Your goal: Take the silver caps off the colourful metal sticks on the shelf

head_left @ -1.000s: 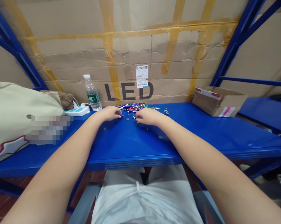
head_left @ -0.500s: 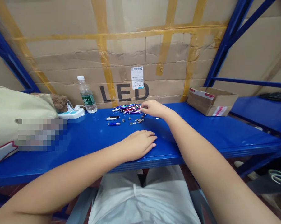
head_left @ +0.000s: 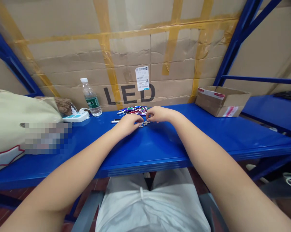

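Observation:
Several small round silver discs (head_left: 145, 123), like button cells or coins, lie on the blue table between my hands. My left hand (head_left: 129, 125) is at their left edge, fingers bent and thumb a little apart, with no object visible in it. From the right, my right hand (head_left: 158, 114) reaches over the discs with its fingers curled down in a pinch. Whatever its fingertips hold is too small to make out. Just behind is a pile of slim metallic pen-like tubes (head_left: 133, 110) in blue, red, purple and silver. A white and black tube (head_left: 115, 121) lies left of my left hand, partly hidden by it.
A water bottle (head_left: 91, 100) and a white power strip (head_left: 76, 117) stand at the back left. Beside them a pale bag (head_left: 22, 111) covers the left end of the table (head_left: 145, 151). An open cardboard box (head_left: 211, 103) sits at the back right, before a cardboard wall (head_left: 126, 61).
My left hand has moved forward from the table's front to the discs, covering part of the loose tubes. My right hand has shifted slightly from the pile's edge down to the discs.

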`<move>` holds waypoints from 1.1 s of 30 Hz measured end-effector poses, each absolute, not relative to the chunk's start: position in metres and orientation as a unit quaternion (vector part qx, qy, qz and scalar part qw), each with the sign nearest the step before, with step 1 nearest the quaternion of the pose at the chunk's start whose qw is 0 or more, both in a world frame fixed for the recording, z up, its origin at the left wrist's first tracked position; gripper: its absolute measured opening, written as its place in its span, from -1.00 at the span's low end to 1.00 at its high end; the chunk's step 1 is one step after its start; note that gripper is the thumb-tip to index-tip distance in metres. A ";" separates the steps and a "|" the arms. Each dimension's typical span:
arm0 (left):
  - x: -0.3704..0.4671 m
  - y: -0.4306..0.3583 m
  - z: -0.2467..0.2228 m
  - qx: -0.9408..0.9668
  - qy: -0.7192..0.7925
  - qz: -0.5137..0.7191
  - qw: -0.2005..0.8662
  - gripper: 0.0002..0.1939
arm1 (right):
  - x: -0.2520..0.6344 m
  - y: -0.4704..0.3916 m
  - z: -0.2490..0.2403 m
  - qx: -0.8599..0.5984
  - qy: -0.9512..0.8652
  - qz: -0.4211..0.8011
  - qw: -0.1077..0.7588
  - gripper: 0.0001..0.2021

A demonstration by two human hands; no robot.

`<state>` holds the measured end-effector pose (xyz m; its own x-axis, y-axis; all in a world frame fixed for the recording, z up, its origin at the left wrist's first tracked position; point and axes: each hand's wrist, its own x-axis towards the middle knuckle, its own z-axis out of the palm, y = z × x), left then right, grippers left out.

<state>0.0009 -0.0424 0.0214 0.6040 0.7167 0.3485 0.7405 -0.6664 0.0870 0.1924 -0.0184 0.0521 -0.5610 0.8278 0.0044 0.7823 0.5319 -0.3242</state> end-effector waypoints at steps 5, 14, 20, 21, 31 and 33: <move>-0.005 -0.033 0.016 -0.880 -0.455 -0.123 0.062 -0.78 | 0.185 -0.020 0.047 -0.440 -0.882 0.161 0.052 -0.77; -0.022 -0.031 0.033 -0.873 -0.478 -0.092 0.011 -0.77 | 0.178 -0.011 0.036 -0.413 -0.902 0.098 0.084 -0.80; -0.021 -0.034 0.035 -0.873 -0.478 -0.093 -0.019 -0.80 | 0.179 -0.012 0.038 -0.420 -0.894 0.102 0.119 -0.86; -0.019 -0.033 0.034 -0.871 -0.484 -0.089 -0.016 -0.81 | 0.179 -0.012 0.037 -0.422 -0.892 0.100 0.125 -0.86; -0.036 -0.026 0.045 -0.807 -0.586 -0.050 0.046 -0.81 | 0.179 0.003 0.026 -0.427 -0.877 0.047 0.217 -0.85; -0.029 -0.018 0.048 -0.807 -0.584 -0.060 0.068 -0.77 | 0.180 0.005 0.026 -0.430 -0.873 0.044 0.226 -0.86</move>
<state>-0.0293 -0.0175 0.0477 0.3111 0.9340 0.1758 0.9502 -0.3088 -0.0407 0.1804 0.0049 0.0256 -0.5289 0.7702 0.3566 0.7303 0.6270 -0.2712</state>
